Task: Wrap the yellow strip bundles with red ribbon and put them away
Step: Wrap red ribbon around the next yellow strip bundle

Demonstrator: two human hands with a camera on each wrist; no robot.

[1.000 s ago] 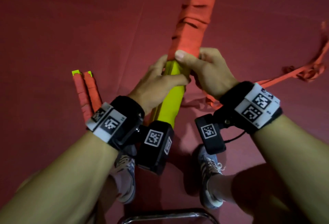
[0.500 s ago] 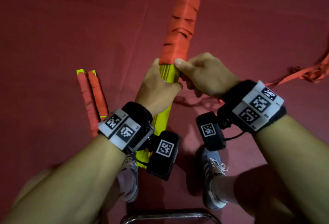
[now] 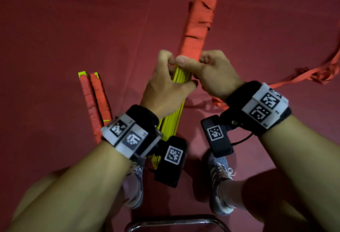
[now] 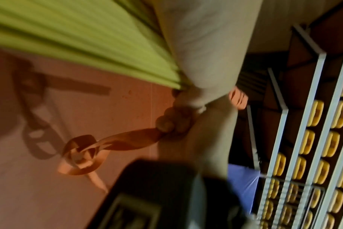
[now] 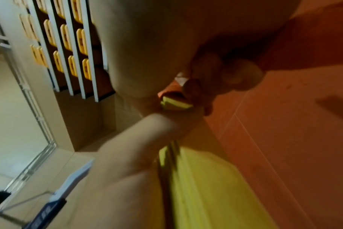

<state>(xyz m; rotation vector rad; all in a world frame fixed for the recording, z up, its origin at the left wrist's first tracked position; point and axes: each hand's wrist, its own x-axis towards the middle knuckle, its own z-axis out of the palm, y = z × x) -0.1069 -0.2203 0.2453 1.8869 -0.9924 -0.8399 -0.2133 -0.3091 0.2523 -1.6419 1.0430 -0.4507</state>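
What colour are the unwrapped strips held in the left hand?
Bright yellow-green. The strips show best in the head view, next to the red wrap.

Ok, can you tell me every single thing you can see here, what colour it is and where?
yellow strip bundle: one, yellow, far part wrapped red, middle, between the hands.
red ribbon: one, red, trailing over the floor at right.
wrapped bundles: two, red with yellow tips, side by side on the floor at left.
floor: one, red, under everything.
metal bar: one, silver, bottom edge.
yellow pieces: many, yellow, in a white-barred rack, wrist views.
shoes: two, blue-grey, on the floor below.
wrist bands: two, black with white markers, one per wrist.
left grip: one hand, holds the bundle.
right grip: one hand, pinches the ribbon against the bundle.
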